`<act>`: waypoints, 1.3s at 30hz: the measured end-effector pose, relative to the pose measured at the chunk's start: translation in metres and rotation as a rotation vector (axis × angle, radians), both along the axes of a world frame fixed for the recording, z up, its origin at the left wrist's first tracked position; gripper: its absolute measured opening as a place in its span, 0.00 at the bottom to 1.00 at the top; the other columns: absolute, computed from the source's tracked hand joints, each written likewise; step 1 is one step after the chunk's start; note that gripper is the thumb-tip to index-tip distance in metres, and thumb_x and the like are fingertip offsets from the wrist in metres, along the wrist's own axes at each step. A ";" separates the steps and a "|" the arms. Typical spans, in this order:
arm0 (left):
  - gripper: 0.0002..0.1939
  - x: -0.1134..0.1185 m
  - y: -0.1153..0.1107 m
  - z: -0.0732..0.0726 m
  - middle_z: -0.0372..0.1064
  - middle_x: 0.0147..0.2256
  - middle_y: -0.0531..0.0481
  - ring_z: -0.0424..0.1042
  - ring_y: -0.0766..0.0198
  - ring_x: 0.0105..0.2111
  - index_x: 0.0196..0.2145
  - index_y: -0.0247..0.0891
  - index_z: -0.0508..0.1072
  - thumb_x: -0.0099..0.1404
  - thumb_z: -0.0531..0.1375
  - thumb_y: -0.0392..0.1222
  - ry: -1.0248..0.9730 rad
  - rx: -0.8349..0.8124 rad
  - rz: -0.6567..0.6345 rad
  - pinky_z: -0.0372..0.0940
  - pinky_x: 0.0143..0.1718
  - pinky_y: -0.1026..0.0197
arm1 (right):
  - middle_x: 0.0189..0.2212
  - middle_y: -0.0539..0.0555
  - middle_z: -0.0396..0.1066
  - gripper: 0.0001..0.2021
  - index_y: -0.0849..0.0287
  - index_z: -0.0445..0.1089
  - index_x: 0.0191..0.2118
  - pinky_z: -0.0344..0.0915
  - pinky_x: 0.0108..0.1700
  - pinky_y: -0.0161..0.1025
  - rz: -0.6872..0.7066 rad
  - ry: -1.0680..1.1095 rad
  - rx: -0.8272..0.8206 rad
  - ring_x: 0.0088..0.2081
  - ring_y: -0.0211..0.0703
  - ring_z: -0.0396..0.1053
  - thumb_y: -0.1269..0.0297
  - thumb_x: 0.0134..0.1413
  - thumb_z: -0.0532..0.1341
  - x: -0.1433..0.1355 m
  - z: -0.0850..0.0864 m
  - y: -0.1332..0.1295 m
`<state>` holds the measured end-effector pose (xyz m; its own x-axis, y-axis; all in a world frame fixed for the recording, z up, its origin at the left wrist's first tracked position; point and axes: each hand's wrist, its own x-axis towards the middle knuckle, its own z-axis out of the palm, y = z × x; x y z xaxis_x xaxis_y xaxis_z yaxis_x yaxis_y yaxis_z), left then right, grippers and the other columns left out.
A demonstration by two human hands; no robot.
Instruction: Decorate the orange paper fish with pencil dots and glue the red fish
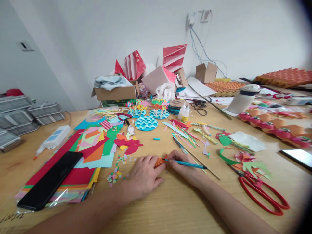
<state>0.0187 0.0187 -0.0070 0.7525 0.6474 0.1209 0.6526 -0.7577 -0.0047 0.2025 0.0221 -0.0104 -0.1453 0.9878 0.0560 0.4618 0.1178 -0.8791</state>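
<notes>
- Wooden bench (175, 211), set against a pale wall (73, 39)
- Left hand (145, 174): holding an orange spotted piece (159, 162) down on the bench, between the two hands
- Right hand (181, 169): gripping a blue pen (188, 163), tip at the orange spotted piece
- Short blue cylinder (156, 139): lying beyond the hands
- Red-handled scissors (241, 174): to the right, beside paper scraps (259, 169)
- Black phone (50, 181): on coloured paper (80, 175), left

- Bare counter (170, 208) between forearms (107, 206), room to pass.
- Left grip (146, 175): paper dots (112, 177) near, then paper stack (73, 178) with phone (51, 180) on top, blocks low sweep.
- Right grip (182, 167): pen (188, 164) juts right, stick (214, 174) near, scissors (241, 175) beyond.
- Ahead: short gap, blue cap (156, 139), then wavy disc (146, 123); upright glue bottles (184, 115).
</notes>
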 end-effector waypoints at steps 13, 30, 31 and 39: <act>0.20 0.000 -0.001 0.000 0.58 0.47 0.45 0.56 0.54 0.46 0.50 0.42 0.61 0.62 0.56 0.49 -0.009 -0.015 0.009 0.58 0.44 0.52 | 0.20 0.48 0.65 0.04 0.59 0.65 0.25 0.56 0.25 0.32 -0.005 -0.019 -0.006 0.23 0.35 0.61 0.68 0.43 0.53 -0.001 0.001 0.000; 0.21 0.000 -0.002 0.000 0.57 0.47 0.45 0.56 0.54 0.46 0.51 0.43 0.60 0.61 0.56 0.49 0.003 -0.012 0.016 0.57 0.45 0.52 | 0.19 0.48 0.65 0.04 0.59 0.65 0.24 0.56 0.25 0.32 -0.016 -0.039 0.000 0.22 0.35 0.60 0.69 0.43 0.54 -0.002 0.004 -0.003; 0.21 0.000 -0.002 0.000 0.57 0.47 0.45 0.56 0.54 0.46 0.51 0.43 0.60 0.61 0.56 0.49 0.003 -0.009 0.018 0.57 0.45 0.52 | 0.19 0.48 0.66 0.04 0.59 0.65 0.24 0.56 0.25 0.32 -0.013 -0.039 -0.001 0.22 0.35 0.60 0.69 0.43 0.54 -0.002 0.004 -0.003; 0.20 0.001 -0.002 0.001 0.57 0.48 0.45 0.56 0.54 0.46 0.51 0.42 0.60 0.62 0.55 0.49 0.009 -0.020 0.017 0.57 0.45 0.51 | 0.19 0.48 0.65 0.04 0.59 0.65 0.24 0.55 0.25 0.32 -0.010 -0.044 0.007 0.23 0.35 0.60 0.69 0.43 0.54 -0.002 0.004 -0.002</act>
<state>0.0202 0.0170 -0.0061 0.7424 0.6623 0.1008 0.6654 -0.7465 0.0042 0.2009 0.0197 -0.0068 -0.1379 0.9888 0.0571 0.5014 0.1195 -0.8569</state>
